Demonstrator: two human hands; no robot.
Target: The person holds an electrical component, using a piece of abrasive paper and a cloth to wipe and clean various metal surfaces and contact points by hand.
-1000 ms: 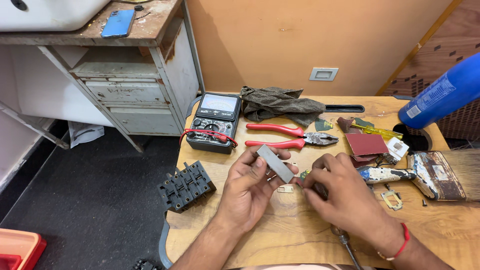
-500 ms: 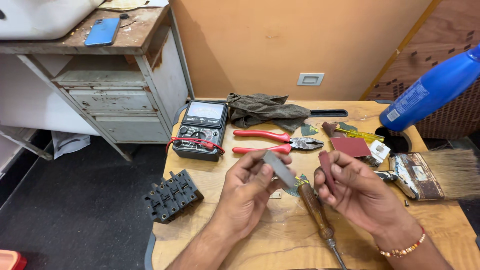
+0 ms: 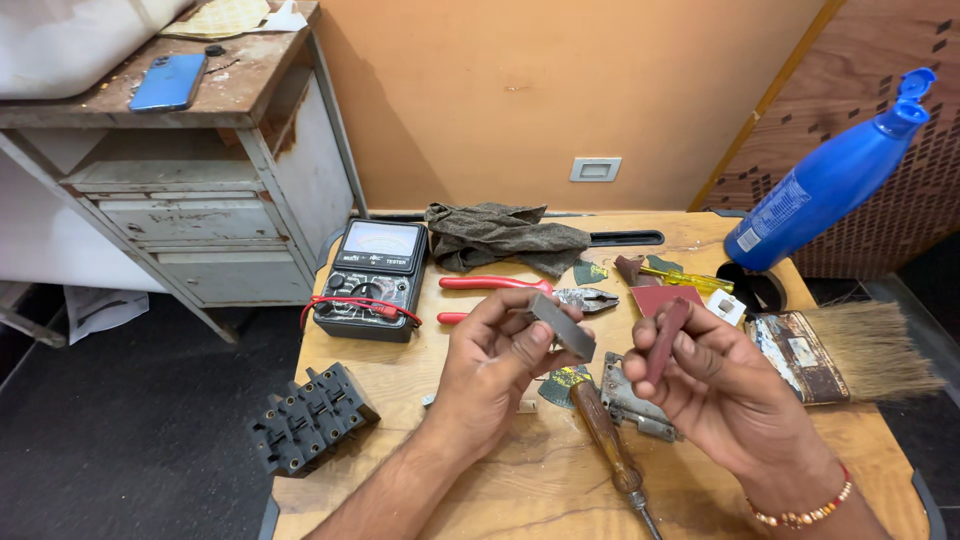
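Observation:
My left hand holds a small grey rectangular metal block by its end, lifted above the wooden table. My right hand pinches a narrow dark-red strip, apparently sandpaper, a little to the right of the block, not touching it. Beneath the hands lie a wooden-handled screwdriver and a small metal plate.
A black multimeter with a red lead, red-handled pliers, a grey rag, a blue bottle, a wide brush and red sandpaper pieces lie on the table. A black terminal block sits at the left edge.
Both hands have risen off the table. The right hand now holds up the dark-red strip beside the block. The view has shifted.

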